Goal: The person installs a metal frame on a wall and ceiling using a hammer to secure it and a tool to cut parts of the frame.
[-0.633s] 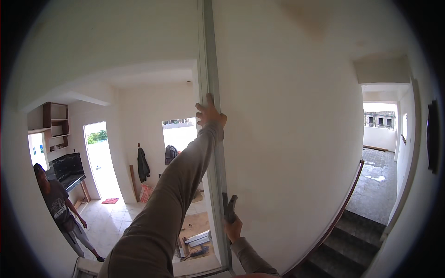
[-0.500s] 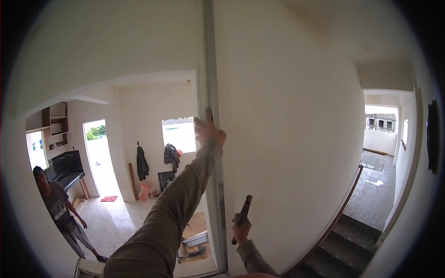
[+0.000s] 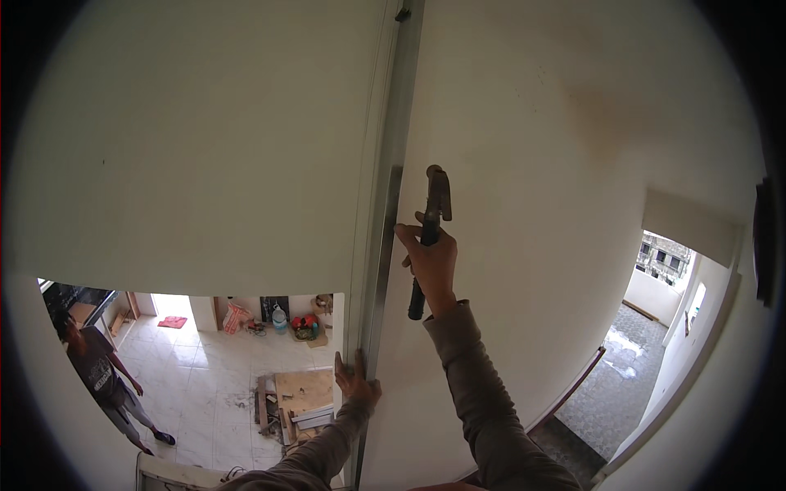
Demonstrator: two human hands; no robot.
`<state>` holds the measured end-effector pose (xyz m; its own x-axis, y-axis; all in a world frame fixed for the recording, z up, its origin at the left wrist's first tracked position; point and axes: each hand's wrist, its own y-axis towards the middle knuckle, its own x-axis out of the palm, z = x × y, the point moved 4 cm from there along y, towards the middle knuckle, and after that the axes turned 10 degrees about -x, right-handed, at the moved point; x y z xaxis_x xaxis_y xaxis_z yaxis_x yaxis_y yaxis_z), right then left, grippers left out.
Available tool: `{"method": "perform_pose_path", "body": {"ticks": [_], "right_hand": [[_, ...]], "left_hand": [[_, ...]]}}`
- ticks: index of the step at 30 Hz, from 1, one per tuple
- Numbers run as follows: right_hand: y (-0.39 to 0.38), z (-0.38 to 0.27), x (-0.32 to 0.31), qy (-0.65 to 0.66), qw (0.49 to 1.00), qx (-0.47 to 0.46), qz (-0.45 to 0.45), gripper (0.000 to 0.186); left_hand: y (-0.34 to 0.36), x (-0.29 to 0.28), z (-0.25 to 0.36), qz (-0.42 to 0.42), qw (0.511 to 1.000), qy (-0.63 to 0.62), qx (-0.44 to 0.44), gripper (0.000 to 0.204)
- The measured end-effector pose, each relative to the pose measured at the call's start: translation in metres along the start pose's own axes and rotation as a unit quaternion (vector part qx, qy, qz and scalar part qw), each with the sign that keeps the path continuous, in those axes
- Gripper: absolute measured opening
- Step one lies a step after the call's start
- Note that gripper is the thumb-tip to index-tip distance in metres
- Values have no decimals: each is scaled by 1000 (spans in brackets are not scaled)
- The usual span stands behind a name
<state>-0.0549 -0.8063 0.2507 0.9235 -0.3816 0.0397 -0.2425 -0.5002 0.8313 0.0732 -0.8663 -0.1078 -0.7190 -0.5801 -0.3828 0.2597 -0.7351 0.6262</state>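
Note:
My right hand [image 3: 431, 266] is raised beside a vertical metal channel [image 3: 391, 131] and grips a claw hammer [image 3: 438, 196] with a black handle, its head upward, near the white wall right of the channel. Whether the hammer touches the wall I cannot tell. My left hand [image 3: 357, 383] rests lower on the channel, fingers spread against its edge. A small dark piece [image 3: 402, 15] sits at the channel's upper part.
A person [image 3: 102, 376] stands at lower left in the tiled room [image 3: 192, 372], where boards [image 3: 291, 385], a water jug [image 3: 279, 319] and bags [image 3: 236, 317] lie. At right are dark stairs [image 3: 569, 442], a railing [image 3: 573, 378] and a passage [image 3: 622, 360].
The view has tilted upward, so the room sits lower in frame. My right hand has risen with the hammer along the channel; my left hand now appears below it, still on the channel.

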Motion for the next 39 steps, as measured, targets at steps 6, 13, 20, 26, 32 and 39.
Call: {"method": "perform_pose_path", "body": {"ticks": [6, 13, 20, 26, 32, 39], "right_hand": [[50, -33, 34, -129, 989, -59, -29, 31], [53, -20, 48, -243, 955, -167, 32, 26], [47, -37, 53, -231, 965, -120, 6, 27], [48, -42, 52, -268, 950, -163, 3, 26], [44, -44, 52, -256, 957, -134, -30, 27], [53, -50, 34, -286, 948, -115, -77, 32]], "left_hand": [[-6, 7, -8, -34, 999, -26, -20, 88], [-4, -11, 5, -70, 996, -23, -51, 87], [-12, -14, -2, -43, 998, -11, -44, 86], [-15, -16, -1, -74, 994, -67, -33, 93], [-15, -31, 4, -63, 997, -42, -13, 90], [84, -121, 166, 35, 961, -210, 176, 88]]}}
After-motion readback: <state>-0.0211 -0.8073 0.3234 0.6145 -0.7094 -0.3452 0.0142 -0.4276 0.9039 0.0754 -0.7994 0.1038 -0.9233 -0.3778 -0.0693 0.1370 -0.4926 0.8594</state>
